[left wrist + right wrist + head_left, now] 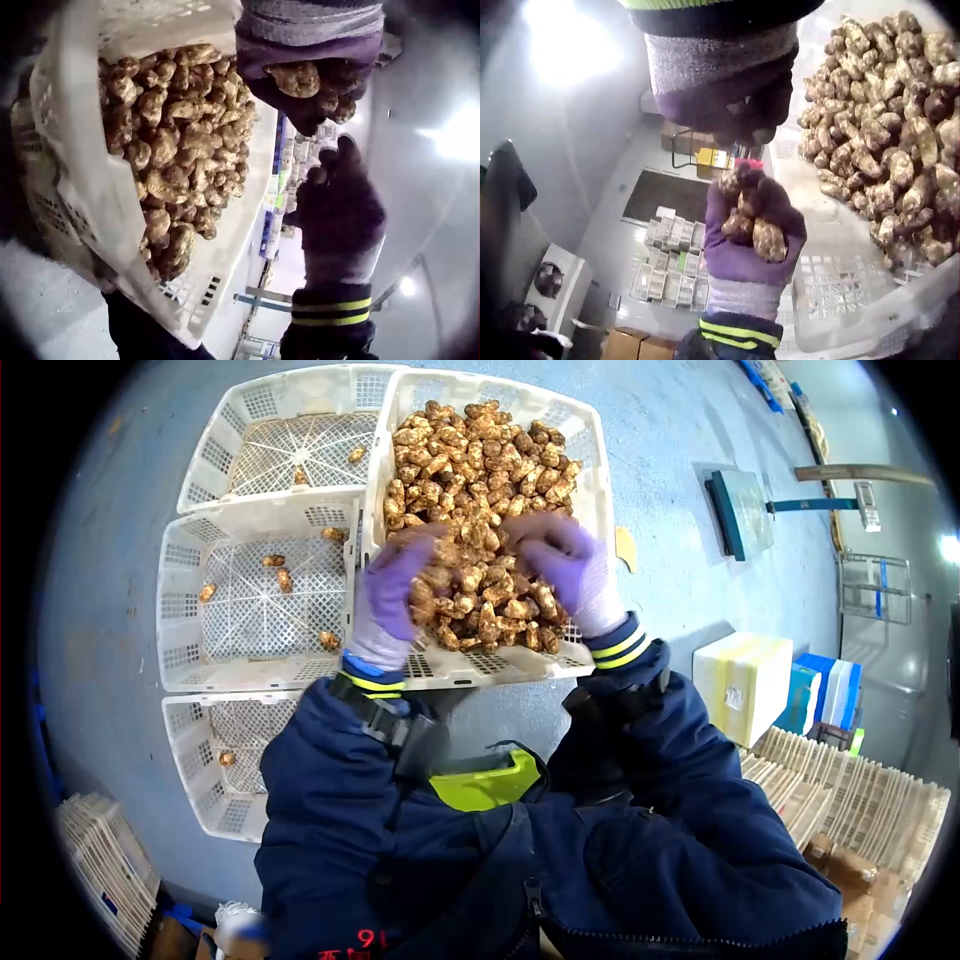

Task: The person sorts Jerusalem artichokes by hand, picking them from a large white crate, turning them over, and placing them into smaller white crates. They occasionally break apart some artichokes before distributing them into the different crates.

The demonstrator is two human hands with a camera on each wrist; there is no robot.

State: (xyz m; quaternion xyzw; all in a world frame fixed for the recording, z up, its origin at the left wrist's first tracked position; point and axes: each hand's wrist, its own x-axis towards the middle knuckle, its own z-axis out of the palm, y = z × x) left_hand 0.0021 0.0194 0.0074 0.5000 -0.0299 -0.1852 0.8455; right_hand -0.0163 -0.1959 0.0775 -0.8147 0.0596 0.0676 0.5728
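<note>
Knobbly brown pieces point(769, 239) in curled left hand point(394, 592); right hand point(568, 568) of unclear hold.

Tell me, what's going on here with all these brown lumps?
A gloved person is working over a white crate heaped with knobbly brown pieces. The left hand holds several of them; the right hand is close by, its grip unclear. Three crates to the left show just one or a few pieces each.
</note>
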